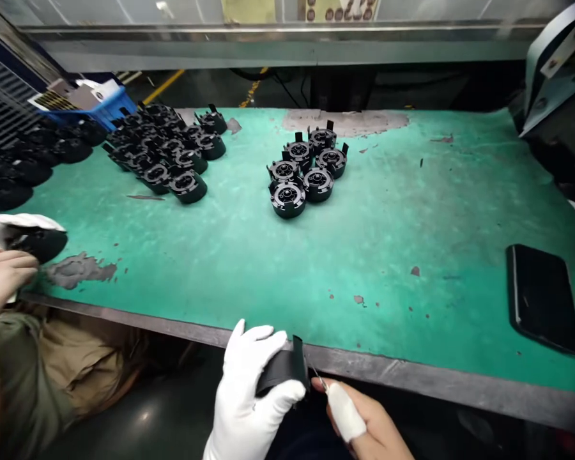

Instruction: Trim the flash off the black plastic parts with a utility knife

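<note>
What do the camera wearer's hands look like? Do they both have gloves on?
Only one does! The left hand wears a plain white glove with no markings that I can see. The right hand has just a white cover, seemingly on its thumb. No sleeves show.

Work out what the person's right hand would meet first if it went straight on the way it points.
Probably the black part in the gloved left hand: the right hand's thin tool points towards its edge. Depth is unclear, so they may already touch.
</note>
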A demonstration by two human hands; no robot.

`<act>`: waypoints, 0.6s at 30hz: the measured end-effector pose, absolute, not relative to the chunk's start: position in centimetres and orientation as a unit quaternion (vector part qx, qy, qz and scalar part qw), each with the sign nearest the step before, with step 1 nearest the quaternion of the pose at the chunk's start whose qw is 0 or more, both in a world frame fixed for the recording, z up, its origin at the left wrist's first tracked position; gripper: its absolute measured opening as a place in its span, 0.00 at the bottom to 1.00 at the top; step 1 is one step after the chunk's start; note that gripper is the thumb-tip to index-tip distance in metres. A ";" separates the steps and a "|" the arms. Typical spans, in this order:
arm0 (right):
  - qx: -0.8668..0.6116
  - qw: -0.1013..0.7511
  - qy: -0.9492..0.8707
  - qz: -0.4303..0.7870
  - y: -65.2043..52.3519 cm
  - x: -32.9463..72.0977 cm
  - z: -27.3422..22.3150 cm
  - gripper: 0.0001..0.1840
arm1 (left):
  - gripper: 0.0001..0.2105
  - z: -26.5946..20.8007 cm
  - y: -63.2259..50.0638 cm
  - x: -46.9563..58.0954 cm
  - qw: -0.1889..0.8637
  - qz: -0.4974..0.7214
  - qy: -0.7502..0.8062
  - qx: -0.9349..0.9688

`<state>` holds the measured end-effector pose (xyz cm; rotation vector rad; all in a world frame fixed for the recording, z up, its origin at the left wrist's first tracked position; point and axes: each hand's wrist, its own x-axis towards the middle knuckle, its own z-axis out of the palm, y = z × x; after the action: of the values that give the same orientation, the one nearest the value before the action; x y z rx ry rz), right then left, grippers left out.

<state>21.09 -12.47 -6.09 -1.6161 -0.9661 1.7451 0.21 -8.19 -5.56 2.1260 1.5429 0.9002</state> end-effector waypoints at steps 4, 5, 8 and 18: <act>-0.575 0.287 -0.397 0.656 -11.4 20.1 -6.0 0.32 | 0.26 -5.6 -8.3 0.2 0.218 0.319 0.553 0.738; -0.569 0.283 -0.406 0.657 -11.3 20.0 -6.1 0.31 | 0.26 -5.6 -8.3 0.3 0.225 0.318 0.555 0.735; -0.550 0.281 -0.423 0.663 -11.3 20.2 -6.7 0.28 | 0.25 -5.8 -8.2 0.3 0.237 0.322 0.557 0.728; -0.546 0.303 -0.423 0.657 -10.9 19.9 -6.6 0.21 | 0.27 -6.0 -9.2 0.8 0.269 0.364 0.578 0.678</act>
<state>19.87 -10.90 -6.57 -1.4460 -1.1211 1.7417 0.79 -9.24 -5.96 1.8288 1.5595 0.9823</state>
